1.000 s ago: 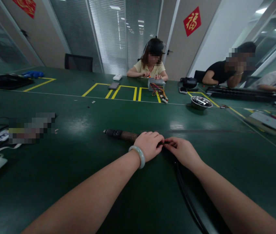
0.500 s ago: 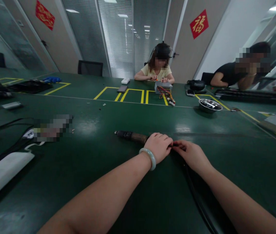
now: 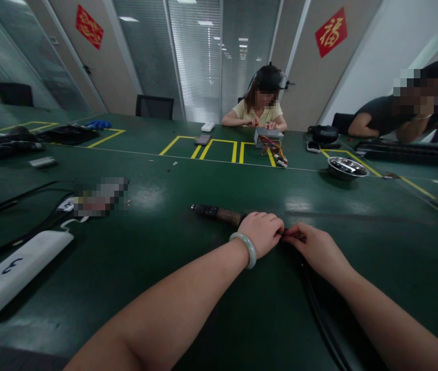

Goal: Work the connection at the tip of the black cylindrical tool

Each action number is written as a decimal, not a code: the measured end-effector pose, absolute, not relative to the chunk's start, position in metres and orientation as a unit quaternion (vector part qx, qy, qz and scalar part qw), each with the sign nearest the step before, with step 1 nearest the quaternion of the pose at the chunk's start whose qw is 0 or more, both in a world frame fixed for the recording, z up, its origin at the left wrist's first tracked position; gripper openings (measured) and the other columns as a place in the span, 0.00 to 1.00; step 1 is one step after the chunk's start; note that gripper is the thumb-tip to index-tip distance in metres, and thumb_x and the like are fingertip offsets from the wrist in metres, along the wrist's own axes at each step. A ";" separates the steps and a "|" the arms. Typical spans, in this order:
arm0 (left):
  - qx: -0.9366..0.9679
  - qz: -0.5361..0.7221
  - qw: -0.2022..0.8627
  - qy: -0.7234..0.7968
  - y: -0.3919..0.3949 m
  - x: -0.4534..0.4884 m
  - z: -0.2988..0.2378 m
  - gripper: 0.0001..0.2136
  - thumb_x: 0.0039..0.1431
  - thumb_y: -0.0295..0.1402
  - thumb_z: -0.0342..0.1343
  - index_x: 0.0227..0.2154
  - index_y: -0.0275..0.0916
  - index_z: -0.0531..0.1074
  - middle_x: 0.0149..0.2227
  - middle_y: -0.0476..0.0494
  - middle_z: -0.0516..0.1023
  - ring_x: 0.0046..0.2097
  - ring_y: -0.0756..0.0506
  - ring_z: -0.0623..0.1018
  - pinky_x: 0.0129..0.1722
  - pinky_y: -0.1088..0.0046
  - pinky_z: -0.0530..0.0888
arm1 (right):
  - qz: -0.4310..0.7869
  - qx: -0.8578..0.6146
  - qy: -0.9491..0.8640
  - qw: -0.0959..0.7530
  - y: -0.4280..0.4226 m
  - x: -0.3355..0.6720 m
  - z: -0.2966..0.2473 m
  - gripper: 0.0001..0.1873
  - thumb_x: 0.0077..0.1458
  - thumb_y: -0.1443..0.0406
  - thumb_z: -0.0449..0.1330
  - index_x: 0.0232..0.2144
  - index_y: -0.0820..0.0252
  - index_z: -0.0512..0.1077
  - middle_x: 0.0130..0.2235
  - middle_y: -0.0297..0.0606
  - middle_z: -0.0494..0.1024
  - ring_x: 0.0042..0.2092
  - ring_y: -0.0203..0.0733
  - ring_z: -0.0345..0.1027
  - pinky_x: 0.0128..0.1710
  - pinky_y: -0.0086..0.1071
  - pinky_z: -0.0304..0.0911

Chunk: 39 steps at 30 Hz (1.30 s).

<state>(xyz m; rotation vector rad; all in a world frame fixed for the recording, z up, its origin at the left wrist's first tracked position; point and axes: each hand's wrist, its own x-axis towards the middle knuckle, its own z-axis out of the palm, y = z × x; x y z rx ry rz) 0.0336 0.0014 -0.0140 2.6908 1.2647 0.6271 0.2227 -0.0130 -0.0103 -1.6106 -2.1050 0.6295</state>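
A dark rod-shaped tool (image 3: 216, 213) lies on the green table (image 3: 157, 257), its tip pointing left. My left hand (image 3: 262, 233), with a pale green bangle on the wrist, is closed over the tool's right end. My right hand (image 3: 315, 248) pinches a small part right beside the left fingers, where a thick black cable (image 3: 319, 314) leaves the tool and runs toward me. What the fingertips grip is too small to make out.
A white power strip (image 3: 14, 273) and black cords lie at the left. A steel bowl (image 3: 347, 167) stands at the far right. Across the table a person handles a grey box with coloured wires (image 3: 269, 138); another person leans on the table at the right.
Both hands keep the same grip on the tool. The view has swung left, so everything sits further right in the picture and more of the white power strip shows.
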 end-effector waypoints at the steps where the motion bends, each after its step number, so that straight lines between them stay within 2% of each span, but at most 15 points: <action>1: 0.883 0.209 0.053 0.416 0.002 0.034 -0.014 0.04 0.59 0.34 0.54 0.36 0.42 0.69 0.40 0.49 0.74 0.44 0.45 0.72 0.45 0.64 0.67 | 0.230 -0.580 -0.753 0.209 -0.013 0.223 -0.010 0.07 0.52 0.60 0.58 0.34 0.53 0.73 0.33 0.32 0.78 0.35 0.40 0.72 0.35 0.32 0.65; 13: 0.882 0.199 0.056 0.423 0.002 0.034 -0.014 0.06 0.59 0.36 0.53 0.38 0.42 0.69 0.41 0.49 0.74 0.45 0.45 0.72 0.46 0.64 0.66 | 0.226 -0.580 -0.754 0.212 -0.012 0.227 -0.010 0.07 0.51 0.60 0.59 0.33 0.52 0.75 0.33 0.31 0.78 0.34 0.39 0.72 0.33 0.31 0.64; 20: 0.883 0.211 0.060 0.415 0.001 0.034 -0.012 0.04 0.59 0.34 0.54 0.35 0.42 0.69 0.39 0.49 0.74 0.43 0.45 0.72 0.43 0.65 0.67 | 0.225 -0.576 -0.754 0.222 -0.012 0.226 -0.012 0.05 0.53 0.60 0.59 0.33 0.52 0.74 0.33 0.30 0.78 0.34 0.38 0.71 0.34 0.31 0.64; 31: 0.882 0.220 0.058 0.412 0.003 0.034 -0.015 0.04 0.58 0.35 0.54 0.36 0.42 0.69 0.39 0.50 0.74 0.42 0.45 0.72 0.42 0.65 0.67 | 0.214 -0.579 -0.759 0.210 -0.014 0.225 -0.004 0.06 0.52 0.61 0.59 0.32 0.53 0.75 0.33 0.31 0.78 0.32 0.39 0.70 0.32 0.31 0.62; 39: 0.882 0.207 0.058 0.420 0.002 0.034 -0.013 0.05 0.58 0.35 0.55 0.35 0.42 0.69 0.39 0.50 0.74 0.43 0.45 0.72 0.43 0.65 0.67 | 0.222 -0.585 -0.745 0.232 -0.011 0.229 -0.013 0.09 0.51 0.59 0.59 0.33 0.55 0.75 0.33 0.33 0.78 0.33 0.40 0.71 0.33 0.31 0.63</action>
